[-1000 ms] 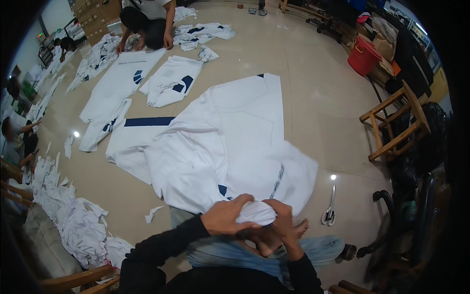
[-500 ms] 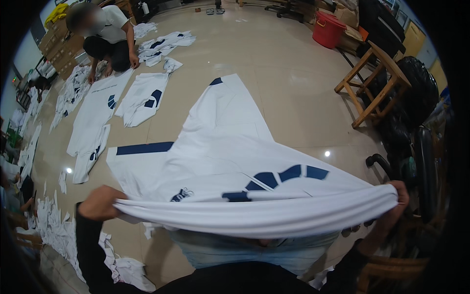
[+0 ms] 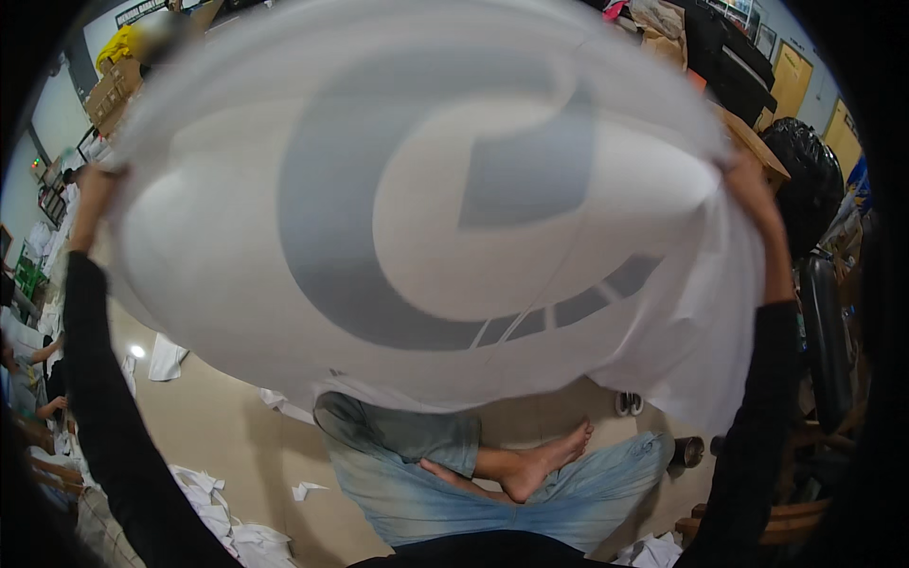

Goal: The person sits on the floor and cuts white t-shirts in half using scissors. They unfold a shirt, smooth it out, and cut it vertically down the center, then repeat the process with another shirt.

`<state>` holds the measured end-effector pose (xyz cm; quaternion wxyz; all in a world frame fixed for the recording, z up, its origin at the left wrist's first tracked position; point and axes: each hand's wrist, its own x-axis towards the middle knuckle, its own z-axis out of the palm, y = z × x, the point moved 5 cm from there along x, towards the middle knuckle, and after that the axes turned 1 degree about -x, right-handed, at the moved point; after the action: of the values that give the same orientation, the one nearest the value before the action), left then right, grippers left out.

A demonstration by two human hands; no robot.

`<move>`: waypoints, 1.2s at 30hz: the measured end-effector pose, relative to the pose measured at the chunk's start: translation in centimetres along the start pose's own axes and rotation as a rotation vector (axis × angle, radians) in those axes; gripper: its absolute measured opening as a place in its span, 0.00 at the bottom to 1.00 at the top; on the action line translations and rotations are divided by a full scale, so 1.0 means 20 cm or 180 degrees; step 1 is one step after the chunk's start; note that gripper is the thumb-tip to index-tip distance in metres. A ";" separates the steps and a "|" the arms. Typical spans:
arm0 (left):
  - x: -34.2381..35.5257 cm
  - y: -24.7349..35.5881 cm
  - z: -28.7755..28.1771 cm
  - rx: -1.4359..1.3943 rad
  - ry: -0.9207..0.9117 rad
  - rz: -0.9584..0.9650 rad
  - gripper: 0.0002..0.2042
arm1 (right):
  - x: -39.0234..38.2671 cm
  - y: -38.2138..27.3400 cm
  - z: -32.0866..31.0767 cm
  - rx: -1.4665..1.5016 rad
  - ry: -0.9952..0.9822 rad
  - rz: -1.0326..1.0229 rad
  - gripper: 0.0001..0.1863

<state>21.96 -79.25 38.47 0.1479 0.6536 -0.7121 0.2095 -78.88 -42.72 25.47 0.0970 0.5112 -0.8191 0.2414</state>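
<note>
A large white shirt point(image 3: 218, 218) with a grey-looking emblem hangs spread and slightly billowing in front of me, its upper part blurred. My left hand point(image 3: 98, 189) is raised at its left end, fingers closed on the edge. Up at the right end, my right hand point(image 3: 750, 185) grips the cloth too, its fingers partly covered by the folds. Between the hands the shirt is stretched wide, and its loose lower edge hangs above my crossed legs point(image 3: 417, 502). Most of the floor ahead is hidden behind it.
White cloth pieces point(image 3: 256, 544) lie on the tiled floor at lower left. Black bags point(image 3: 800, 166) and a wooden stool point(image 3: 753, 147) stand at the right. Cardboard boxes point(image 3: 114, 95) are stacked at far left, beside a partly hidden person point(image 3: 163, 40).
Both hands have risen and spread apart, lifting the shirt off the floor into the air. It now covers the person and the cloth pieces ahead, and my legs are uncovered.
</note>
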 end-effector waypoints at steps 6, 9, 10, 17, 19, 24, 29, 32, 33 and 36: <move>0.15 0.65 0.65 -0.0594 0.0986 -0.0510 0.18 | 0.62 0.16 0.28 0.0196 0.0883 0.0162 0.17; 0.52 0.23 0.01 -0.1258 0.1531 -0.0212 0.22 | 0.99 -0.08 -0.20 0.2969 0.1833 0.0807 0.15; 0.62 0.12 -0.22 -0.1494 0.1649 -0.0029 0.24 | 1.01 -0.11 -0.40 0.3518 0.2068 0.0584 0.16; 0.30 -0.08 -0.68 -0.4011 0.1411 0.1225 0.29 | 0.40 -0.30 -1.19 0.1861 0.2548 -0.1299 0.28; 0.00 -0.12 -0.61 -0.4310 0.1362 0.0936 0.33 | 0.24 -0.18 -1.18 0.1599 0.2372 -0.1742 0.25; -0.59 -0.17 -0.36 -0.4385 0.1308 0.0506 0.29 | -0.32 0.04 -0.80 0.2308 0.1976 -0.0892 0.23; -1.27 0.15 0.22 -0.5026 0.0758 -0.0588 0.22 | -0.89 0.25 -0.48 0.0360 0.1977 -0.1430 0.25; -1.56 0.26 0.55 -0.5240 0.0602 -0.1500 0.21 | -1.06 0.40 -0.18 0.3132 0.0813 -0.0114 0.14; -1.63 0.25 0.63 -0.5337 0.0527 -0.1681 0.21 | -1.09 0.29 -0.07 0.3091 0.0239 -0.0107 0.09; -1.76 0.31 0.93 -0.4929 0.0296 -0.2025 0.21 | -1.17 0.18 0.16 0.2782 -0.0056 0.0103 0.08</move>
<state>20.52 -57.41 4.50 0.6362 0.5277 -0.4296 -0.3637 -70.95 -24.48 12.15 -0.1392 0.4933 -0.6488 0.5624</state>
